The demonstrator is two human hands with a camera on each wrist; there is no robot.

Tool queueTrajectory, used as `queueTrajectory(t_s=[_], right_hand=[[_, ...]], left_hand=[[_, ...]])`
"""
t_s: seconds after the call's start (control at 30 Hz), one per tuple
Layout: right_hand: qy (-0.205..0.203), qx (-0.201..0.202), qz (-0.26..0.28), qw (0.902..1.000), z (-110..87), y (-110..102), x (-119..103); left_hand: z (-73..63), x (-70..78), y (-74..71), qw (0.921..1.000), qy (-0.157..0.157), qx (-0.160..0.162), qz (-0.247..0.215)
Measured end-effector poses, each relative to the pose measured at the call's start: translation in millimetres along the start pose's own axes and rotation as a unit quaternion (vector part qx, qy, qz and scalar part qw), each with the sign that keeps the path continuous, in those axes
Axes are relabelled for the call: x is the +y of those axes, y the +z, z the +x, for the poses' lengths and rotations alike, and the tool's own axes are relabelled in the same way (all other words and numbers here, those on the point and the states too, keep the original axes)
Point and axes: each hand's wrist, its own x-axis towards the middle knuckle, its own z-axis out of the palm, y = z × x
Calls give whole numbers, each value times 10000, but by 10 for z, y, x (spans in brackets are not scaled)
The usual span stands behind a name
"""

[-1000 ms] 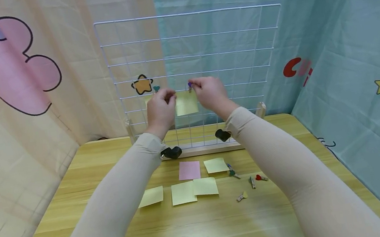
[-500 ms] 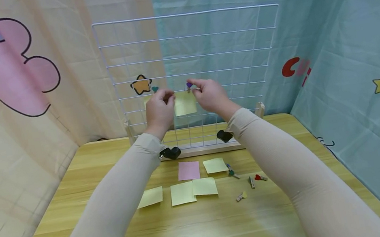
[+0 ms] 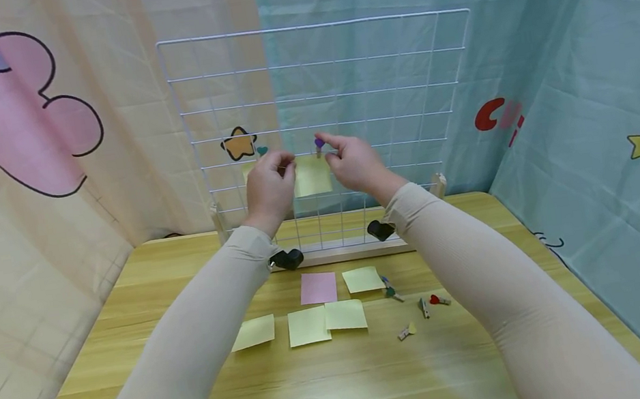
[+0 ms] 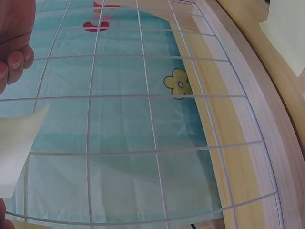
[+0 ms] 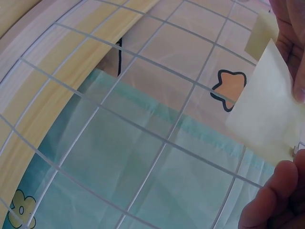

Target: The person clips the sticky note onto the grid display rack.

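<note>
In the head view, a yellow sticky note (image 3: 311, 174) hangs against the white wire grid (image 3: 378, 89). My left hand (image 3: 270, 189) pinches its upper left corner. A small clip with a purple heart (image 3: 319, 144) sits at the note's upper right corner. The index finger of my right hand (image 3: 360, 164) stretches to the top of that clip, the thumb lower and apart from it. The right wrist view shows the note (image 5: 264, 107) between both hands. To the left, a second yellow note (image 3: 247, 169) hangs under a teal heart clip (image 3: 262, 150), mostly behind my left hand.
On the wooden table (image 3: 348, 388) lie a pink sticky note (image 3: 317, 288) and several yellow ones (image 3: 308, 326). Several loose heart clips lie to their right, among them a red one (image 3: 439, 299) and a yellow one (image 3: 407, 331). The grid stands on a wooden base (image 3: 340, 253).
My right index finger and thumb have spread apart around the purple heart clip, so more of it shows. My left hand and the note have stayed nearly still.
</note>
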Motion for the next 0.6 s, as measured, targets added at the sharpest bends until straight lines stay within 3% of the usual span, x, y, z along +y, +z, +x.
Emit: queueTrajectory(t_s=[0.6], right_hand=[[-19, -89, -26, 10000, 3, 7, -14]], left_hand=[[2, -2, -6, 9997, 14, 39, 255]])
